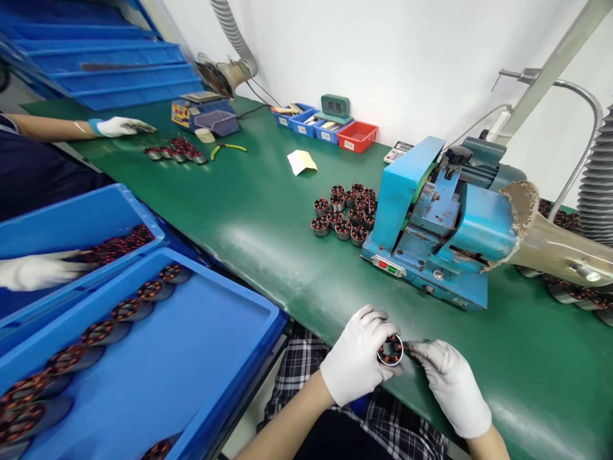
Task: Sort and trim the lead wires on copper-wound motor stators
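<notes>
My left hand (357,358), in a white glove, grips a motor stator (390,350) with copper windings and a bright metal ring. The stator is over the front edge of the green table, its open end turned up towards me. Close on its right is my right hand (447,380), also gloved, with darkened fingertips pinched together beside the ring. What those fingers hold, if anything, is too small to make out. Beyond my hands, a group of similar stators (343,229) stands on the table against a blue belt machine (431,223).
A blue tray (211,358) at my left holds a row of stators. A co-worker's gloved hands (41,271) are over another blue bin and the far table. Green-handled cutters (228,147), small bins (357,135) and a clock lie farther back. An extraction duct (565,249) adjoins the machine.
</notes>
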`<action>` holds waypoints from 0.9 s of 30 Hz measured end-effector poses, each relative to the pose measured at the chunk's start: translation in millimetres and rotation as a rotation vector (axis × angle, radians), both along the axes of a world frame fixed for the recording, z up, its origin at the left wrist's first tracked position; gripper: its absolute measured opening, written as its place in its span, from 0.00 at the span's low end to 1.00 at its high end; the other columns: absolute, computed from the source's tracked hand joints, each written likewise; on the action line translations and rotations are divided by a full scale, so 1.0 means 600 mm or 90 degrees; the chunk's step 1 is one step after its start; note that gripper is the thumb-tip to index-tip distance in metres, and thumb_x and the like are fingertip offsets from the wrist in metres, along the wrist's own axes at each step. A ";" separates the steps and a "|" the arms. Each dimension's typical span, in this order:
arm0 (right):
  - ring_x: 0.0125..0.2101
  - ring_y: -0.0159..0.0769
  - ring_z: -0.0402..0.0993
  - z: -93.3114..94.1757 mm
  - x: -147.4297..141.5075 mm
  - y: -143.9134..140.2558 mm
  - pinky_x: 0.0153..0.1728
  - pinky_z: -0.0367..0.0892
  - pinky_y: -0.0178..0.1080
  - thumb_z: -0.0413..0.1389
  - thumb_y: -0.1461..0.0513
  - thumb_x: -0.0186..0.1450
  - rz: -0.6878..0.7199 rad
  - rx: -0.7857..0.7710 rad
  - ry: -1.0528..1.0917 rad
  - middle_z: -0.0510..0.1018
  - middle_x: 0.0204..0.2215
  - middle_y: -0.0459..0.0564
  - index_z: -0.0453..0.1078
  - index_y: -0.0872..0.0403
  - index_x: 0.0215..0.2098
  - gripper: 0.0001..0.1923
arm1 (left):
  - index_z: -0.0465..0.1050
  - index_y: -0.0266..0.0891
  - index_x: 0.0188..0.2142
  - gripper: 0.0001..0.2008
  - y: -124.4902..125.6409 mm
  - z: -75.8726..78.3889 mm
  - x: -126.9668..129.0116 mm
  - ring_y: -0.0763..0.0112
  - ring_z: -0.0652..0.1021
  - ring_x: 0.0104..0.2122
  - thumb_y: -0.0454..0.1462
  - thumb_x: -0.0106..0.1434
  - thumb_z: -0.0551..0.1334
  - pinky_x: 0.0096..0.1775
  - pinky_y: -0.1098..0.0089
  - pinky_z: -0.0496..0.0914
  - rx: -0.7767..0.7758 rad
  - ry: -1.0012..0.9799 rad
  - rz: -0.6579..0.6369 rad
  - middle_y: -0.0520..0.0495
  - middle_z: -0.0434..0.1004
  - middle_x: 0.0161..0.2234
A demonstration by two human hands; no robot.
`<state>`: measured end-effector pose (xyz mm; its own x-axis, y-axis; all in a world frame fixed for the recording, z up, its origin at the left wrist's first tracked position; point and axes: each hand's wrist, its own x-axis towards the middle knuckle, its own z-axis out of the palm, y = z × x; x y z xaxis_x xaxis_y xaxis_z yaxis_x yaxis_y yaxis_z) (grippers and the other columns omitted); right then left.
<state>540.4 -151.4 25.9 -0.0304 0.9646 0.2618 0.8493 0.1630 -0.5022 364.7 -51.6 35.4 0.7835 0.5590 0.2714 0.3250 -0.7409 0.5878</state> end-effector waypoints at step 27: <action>0.22 0.37 0.71 0.015 -0.073 0.032 0.25 0.63 0.36 0.42 0.65 0.62 -0.144 -0.229 0.095 0.75 0.21 0.50 0.69 0.55 0.36 0.14 | 0.59 0.38 0.48 0.19 0.022 0.031 -0.011 0.59 0.65 0.53 0.28 0.56 0.55 0.51 0.60 0.63 -0.112 0.069 -0.101 0.39 0.59 0.54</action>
<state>496.7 -132.0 35.1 0.2039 0.9733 -0.1052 0.7579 -0.2250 -0.6124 357.9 -38.6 53.9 0.8847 0.4573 0.0905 0.2805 -0.6774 0.6801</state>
